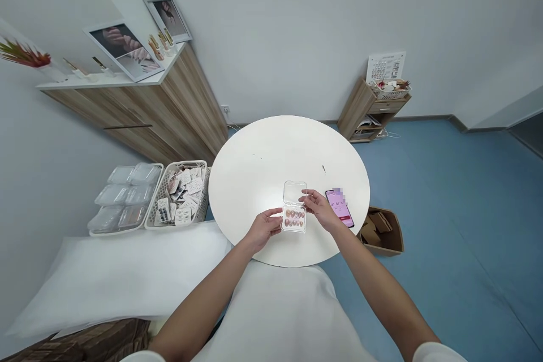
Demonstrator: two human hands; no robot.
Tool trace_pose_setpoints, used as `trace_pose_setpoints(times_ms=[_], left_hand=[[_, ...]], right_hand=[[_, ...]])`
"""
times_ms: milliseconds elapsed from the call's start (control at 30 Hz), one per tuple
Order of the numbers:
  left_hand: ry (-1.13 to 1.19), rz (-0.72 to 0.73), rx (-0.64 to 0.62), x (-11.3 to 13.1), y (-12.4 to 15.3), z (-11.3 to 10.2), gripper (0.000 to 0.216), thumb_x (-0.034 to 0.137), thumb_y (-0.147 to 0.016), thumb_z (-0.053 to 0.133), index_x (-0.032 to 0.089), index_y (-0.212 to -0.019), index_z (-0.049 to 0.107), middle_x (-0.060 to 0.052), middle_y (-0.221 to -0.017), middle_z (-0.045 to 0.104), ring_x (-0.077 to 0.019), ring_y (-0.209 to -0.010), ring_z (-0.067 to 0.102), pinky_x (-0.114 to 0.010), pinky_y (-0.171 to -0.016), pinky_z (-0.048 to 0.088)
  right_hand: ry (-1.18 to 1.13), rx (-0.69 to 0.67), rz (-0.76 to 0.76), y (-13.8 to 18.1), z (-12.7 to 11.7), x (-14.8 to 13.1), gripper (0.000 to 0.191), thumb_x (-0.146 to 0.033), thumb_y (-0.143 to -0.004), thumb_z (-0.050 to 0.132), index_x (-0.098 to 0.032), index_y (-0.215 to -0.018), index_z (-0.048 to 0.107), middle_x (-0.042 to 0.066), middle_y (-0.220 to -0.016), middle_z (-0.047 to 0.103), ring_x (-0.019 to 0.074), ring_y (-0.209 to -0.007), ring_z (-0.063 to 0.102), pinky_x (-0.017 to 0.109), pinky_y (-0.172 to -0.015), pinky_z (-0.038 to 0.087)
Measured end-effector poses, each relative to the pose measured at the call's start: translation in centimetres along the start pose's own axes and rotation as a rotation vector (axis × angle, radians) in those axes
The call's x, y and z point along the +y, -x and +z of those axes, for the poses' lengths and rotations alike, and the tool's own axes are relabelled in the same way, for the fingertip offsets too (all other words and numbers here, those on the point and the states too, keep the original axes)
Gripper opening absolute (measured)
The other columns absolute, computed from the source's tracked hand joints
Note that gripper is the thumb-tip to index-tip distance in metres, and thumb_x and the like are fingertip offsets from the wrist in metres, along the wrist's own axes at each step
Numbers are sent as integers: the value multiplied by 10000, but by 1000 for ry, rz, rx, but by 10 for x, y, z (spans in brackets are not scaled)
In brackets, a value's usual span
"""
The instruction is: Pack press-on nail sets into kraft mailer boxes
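Note:
Over the near part of the round white table point(271, 150) is a small clear plastic case point(293, 228) with its lid point(294, 190) swung up. Two rows of pinkish press-on nails point(294, 214) lie inside it. My left hand point(263, 228) grips the case's left edge between thumb and fingers. At the right side, my right hand point(319, 207) has its fingers closed on the case near the hinge and lid. Right of that hand, a phone point(340, 207) with a pink timer screen lies on the table.
To the left, white baskets hold cards point(186, 189) and clear plastic boxes point(127, 192). A wooden cabinet point(186, 107) with framed pictures stands behind them. A cardboard box point(392, 232) sits on the floor at right; a small wooden stand point(360, 104) is by the wall.

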State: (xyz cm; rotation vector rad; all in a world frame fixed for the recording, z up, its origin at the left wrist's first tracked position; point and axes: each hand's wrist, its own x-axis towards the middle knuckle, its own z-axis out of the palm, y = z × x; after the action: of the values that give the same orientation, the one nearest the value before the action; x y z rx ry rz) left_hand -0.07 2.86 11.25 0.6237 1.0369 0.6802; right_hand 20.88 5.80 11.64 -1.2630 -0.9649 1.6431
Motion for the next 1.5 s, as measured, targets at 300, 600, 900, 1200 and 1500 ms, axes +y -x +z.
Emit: trace_pose_setpoints(times_ms=[300,600,900,1200,1500], left_hand=[[30,34,38,-2,-1,6,527,331,-616,709,184,-1095,546,-29,-746,639,-79,-617,561,-280,-708,458],[68,21,-64,-4,3,11,410,440,-737,565,217,-1080,539,-85,-1014,591,-153,-835,603,-305,-730,480],[-106,94,35,-10,6,14,587,379,-628,693,196,-1146,486,-77,-918,619,-132,-750,594,-313,-727,466],[-181,178,119,-13,-4,21,588,364,-617,695,198,-1144,493,-89,-989,602,-134,-756,594,-321,-736,453],[-281,128,169,-16,-20,35,473,386,-657,656,154,-1055,545,-91,-863,649,-193,-821,614,-343,-780,415]], right_hand=[[-97,-51,-8,27,12,5,332,-471,-686,588,-255,-935,547,38,-1130,522,176,-926,546,336,-694,500],[-132,-32,-38,39,6,15,254,-358,-679,604,-257,-912,605,35,-1311,411,212,-1090,480,341,-791,467],[-122,-12,-47,42,7,22,332,-336,-700,541,-280,-1026,565,24,-1302,422,184,-987,534,301,-724,489],[-92,20,113,39,-7,29,426,-409,-656,634,-244,-1024,499,14,-864,576,141,-747,589,357,-739,500],[-63,76,80,26,-31,24,432,-355,-614,683,-226,-977,488,-33,-726,541,106,-664,561,326,-713,491]])
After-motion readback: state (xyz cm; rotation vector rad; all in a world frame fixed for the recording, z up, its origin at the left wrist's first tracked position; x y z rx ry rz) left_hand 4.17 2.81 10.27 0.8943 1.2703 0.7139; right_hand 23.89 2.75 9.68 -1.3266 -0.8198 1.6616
